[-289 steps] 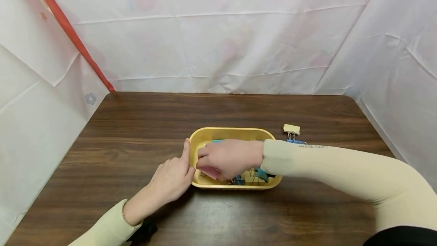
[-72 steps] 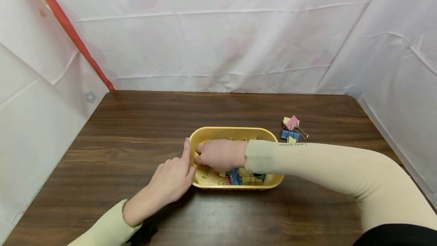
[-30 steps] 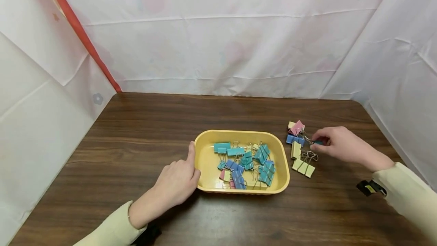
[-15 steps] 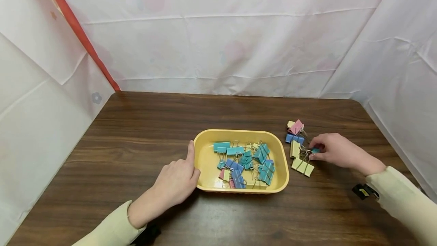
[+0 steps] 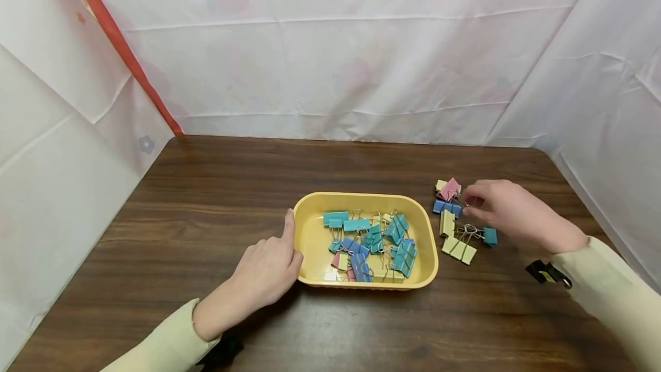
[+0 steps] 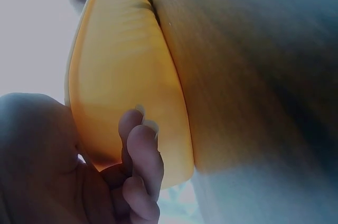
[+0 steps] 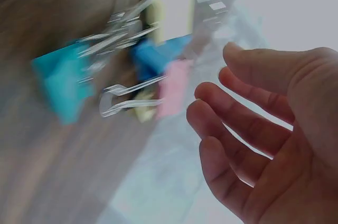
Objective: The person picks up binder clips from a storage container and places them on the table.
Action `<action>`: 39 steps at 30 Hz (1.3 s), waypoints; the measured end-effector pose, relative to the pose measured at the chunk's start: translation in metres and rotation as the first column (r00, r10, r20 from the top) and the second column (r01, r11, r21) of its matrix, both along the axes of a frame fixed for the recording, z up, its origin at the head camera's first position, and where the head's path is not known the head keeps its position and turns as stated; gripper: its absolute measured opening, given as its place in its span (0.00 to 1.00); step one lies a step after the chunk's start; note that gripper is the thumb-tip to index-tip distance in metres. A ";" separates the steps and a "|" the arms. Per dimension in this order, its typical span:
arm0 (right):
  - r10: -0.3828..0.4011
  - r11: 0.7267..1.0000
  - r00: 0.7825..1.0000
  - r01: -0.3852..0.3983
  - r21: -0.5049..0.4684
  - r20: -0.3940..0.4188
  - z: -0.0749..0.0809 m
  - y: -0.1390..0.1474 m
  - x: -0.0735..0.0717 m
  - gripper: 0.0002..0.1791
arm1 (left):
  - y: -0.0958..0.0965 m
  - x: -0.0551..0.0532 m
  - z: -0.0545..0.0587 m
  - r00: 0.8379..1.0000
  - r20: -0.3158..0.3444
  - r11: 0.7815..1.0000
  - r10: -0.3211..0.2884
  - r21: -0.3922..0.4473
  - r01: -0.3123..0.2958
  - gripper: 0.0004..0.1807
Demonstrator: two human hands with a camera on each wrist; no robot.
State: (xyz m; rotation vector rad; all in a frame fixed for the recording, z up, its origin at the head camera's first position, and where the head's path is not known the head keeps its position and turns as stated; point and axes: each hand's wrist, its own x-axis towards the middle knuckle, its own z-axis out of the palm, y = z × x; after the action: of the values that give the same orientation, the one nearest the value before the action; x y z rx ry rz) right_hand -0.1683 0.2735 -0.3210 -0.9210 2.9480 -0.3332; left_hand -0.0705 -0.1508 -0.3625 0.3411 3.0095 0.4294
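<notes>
The right hand (image 5: 511,211), empty with fingers apart, hangs beside loose pink, blue, yellow and teal metal binder clips (image 5: 447,224) between the yellow round-cornered plastic tray (image 5: 311,245) and the right edge of the dark wood-grain table (image 5: 232,188). The left hand (image 5: 263,268), unclamped, rests against the tray's left end; overlapping wire handles (image 5: 471,231) could snag, dragging neighbouring clips if one is lifted

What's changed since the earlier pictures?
The right hand let go of a teal binder clip, now on the brown woodgrain table, and moved forward. A pink binder clip left the yellow oblong plastic tray for the table. The left hand stayed against the tray.
</notes>
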 end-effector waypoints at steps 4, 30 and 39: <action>0.068 0.998 0.994 -0.069 -0.010 -0.088 0.017 -0.029 0.003 0.04 | 0.000 0.000 0.001 1.000 0.012 1.000 -0.003 0.012 0.002 0.40; 0.599 0.725 0.800 -0.559 0.402 0.032 -0.006 -0.234 -0.002 0.12 | -0.001 0.000 0.003 1.000 0.025 1.000 -0.013 0.020 0.013 0.41; 0.601 0.716 0.799 -0.544 0.437 0.010 -0.013 -0.243 -0.003 0.10 | -0.002 0.000 0.001 1.000 0.010 1.000 -0.023 0.020 0.023 0.41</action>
State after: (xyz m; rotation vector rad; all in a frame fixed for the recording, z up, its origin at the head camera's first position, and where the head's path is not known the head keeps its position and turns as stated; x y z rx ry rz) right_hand -0.1714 0.0306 -0.3341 -1.7403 2.4637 0.3932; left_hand -0.0709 -0.1524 -0.3612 0.3732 2.9903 0.4583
